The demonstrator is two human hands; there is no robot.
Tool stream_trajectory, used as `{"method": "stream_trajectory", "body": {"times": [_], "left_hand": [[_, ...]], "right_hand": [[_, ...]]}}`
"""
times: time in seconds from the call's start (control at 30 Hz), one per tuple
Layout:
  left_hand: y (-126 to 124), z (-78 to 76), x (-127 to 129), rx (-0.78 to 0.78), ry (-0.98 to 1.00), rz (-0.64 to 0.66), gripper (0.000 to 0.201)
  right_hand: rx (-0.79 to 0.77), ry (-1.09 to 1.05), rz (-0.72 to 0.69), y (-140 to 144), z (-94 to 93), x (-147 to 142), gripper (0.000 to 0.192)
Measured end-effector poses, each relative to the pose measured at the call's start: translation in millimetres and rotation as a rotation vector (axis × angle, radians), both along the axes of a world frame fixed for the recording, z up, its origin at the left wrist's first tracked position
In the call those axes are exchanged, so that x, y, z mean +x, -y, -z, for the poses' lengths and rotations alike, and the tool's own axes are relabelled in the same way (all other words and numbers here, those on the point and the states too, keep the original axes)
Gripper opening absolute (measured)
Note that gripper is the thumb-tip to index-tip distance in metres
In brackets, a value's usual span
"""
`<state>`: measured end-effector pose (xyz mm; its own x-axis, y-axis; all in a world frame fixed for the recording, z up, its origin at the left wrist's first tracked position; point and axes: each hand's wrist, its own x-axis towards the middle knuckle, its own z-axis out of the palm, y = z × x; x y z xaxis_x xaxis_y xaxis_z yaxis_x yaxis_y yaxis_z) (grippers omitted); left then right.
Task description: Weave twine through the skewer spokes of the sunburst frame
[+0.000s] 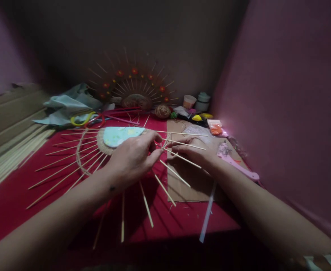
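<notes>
Under both hands lies the sunburst frame, flat on the red counter: thin pale wooden sticks radiate from a round hub wrapped in rough twine, with a light blue patterned centre. Left hand is half closed, fingers pinching a stick. Right hand, just beside it, has curled fingers touching the sticks over brown cardboard.

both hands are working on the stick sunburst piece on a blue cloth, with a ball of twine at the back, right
Not quite: the cloth is red, not blue, as the head view shows. Both the left hand and right hand are on the stick sunburst piece, and the ball of twine sits behind.
</notes>
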<state>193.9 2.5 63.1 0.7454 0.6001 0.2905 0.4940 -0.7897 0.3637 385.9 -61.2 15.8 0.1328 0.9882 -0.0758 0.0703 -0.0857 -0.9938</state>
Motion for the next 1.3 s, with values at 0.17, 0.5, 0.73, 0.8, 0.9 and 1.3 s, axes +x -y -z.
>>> {"method": "stream_trajectory", "body": {"times": [0.17,0.5,0.73,0.8,0.9,1.3], "left_hand": [[-7,6.1,10,0.047,-0.004,-0.017,0.022],[-4,15.0,9,0.1,-0.06,0.004,0.018],[-18,-12.9,1,-0.014,-0.097,0.151,0.023],[-28,-26.3,5,-0.006,-0.057,0.088,0.024],[-41,-34.7,22,-0.064,-0.03,0.071,0.028],[-62,-19.5,59,-0.418,-0.012,0.295,0.022]], "right_hand": [[0.092,-0.051,0.02,5,-11.0,1,0.035],[0.046,0.102,-0.043,4,-12.4,4,0.047],[0.007,0.274,0.024,9,-24.4,-1,0.037],[0.011,0.268,0.027,9,-28.1,-3,0.032],[0.026,0.294,0.016,10,-30.9,-4,0.032],[0.053,-0.052,-0.05,3,-18.9,21,0.032]]}}
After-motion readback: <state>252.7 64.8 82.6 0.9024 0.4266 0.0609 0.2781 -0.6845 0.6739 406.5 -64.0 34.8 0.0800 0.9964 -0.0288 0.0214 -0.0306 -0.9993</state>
